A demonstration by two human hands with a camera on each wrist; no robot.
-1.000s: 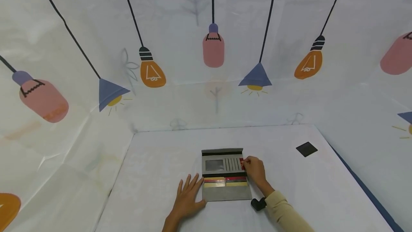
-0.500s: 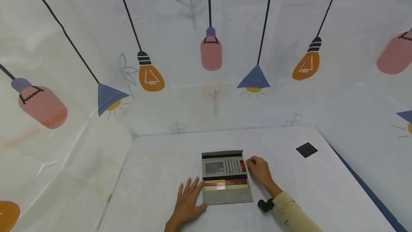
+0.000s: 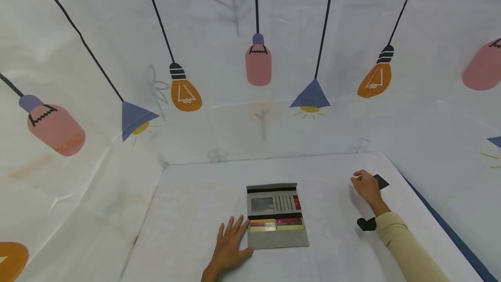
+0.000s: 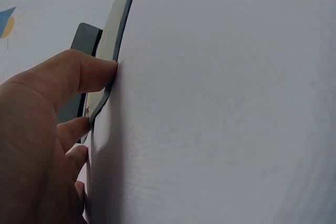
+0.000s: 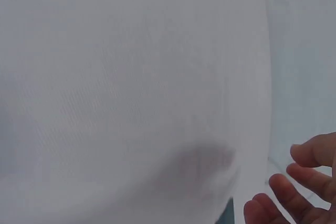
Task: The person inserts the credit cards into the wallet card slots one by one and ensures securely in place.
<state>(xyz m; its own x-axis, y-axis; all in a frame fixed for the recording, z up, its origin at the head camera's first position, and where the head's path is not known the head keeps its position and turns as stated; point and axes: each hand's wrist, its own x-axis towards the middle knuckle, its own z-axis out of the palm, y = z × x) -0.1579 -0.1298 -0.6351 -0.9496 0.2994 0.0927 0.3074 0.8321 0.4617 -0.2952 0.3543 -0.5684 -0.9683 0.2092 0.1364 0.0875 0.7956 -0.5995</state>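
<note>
An opened grey wallet (image 3: 278, 240) lies on the white tabletop, with a window pocket and slots in its upper half. A red card (image 3: 297, 202) sits at the upper right of it, and yellow, red and black banded cards (image 3: 289, 224) show in the lower half. My left hand (image 3: 228, 247) rests with fingers spread at the wallet's left edge; in the left wrist view its thumb (image 4: 97, 74) touches that edge. My right hand (image 3: 368, 187), fingers loosely bent and holding nothing, is above the table beside a black square (image 3: 381, 182), partly covering it.
A black wrist-worn device (image 3: 366, 224) is at the right sleeve (image 3: 403, 238). White sheeting printed with hanging lamps (image 3: 258, 66) rises behind and at both sides of the tabletop (image 3: 195, 190).
My right hand has let go of the red card at the wallet and moved right and away to the black square. My left hand has stayed at the wallet.
</note>
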